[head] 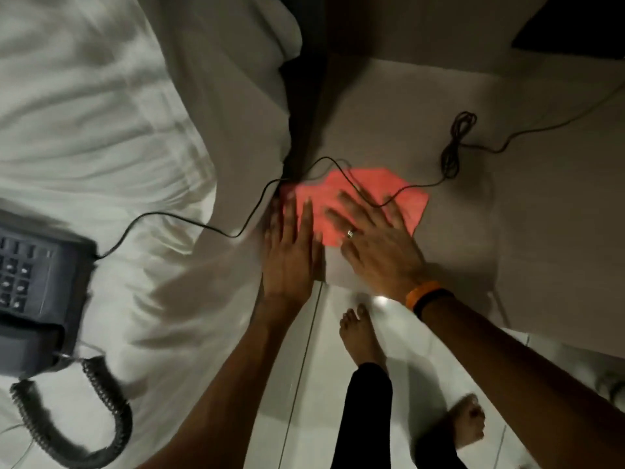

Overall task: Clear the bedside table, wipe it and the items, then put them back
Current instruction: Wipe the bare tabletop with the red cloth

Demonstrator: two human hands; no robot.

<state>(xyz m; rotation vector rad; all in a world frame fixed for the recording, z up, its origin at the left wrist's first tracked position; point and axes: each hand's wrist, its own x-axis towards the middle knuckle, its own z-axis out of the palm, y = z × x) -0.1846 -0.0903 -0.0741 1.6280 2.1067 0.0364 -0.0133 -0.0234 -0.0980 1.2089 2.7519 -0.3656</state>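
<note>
We press both palms flat on a pink cloth (358,201) spread at the near left corner of the bedside worktop (473,204), centre of the frame. Our left hand (291,248) lies with fingers straight and released, overhanging the worktop's left edge beside the bed (118,130); our right hand (375,238), ringed, spreads its fingers loose over the cloth, grasping nothing. An orange wristband (422,294) and a dark band sit on the right wrist.

A thin black cord (406,191) crosses the cloth and our right fingers, running to a bundled coil (456,143) upper right, and left across the sheets to the dark telephone (30,289) lying on the bed at the left edge, its spiral handset cord (74,421) trailing below. The rest of the worktop to the right is bare. Our bare feet (362,336) stand on pale floor tiles (304,401) at the bottom.
</note>
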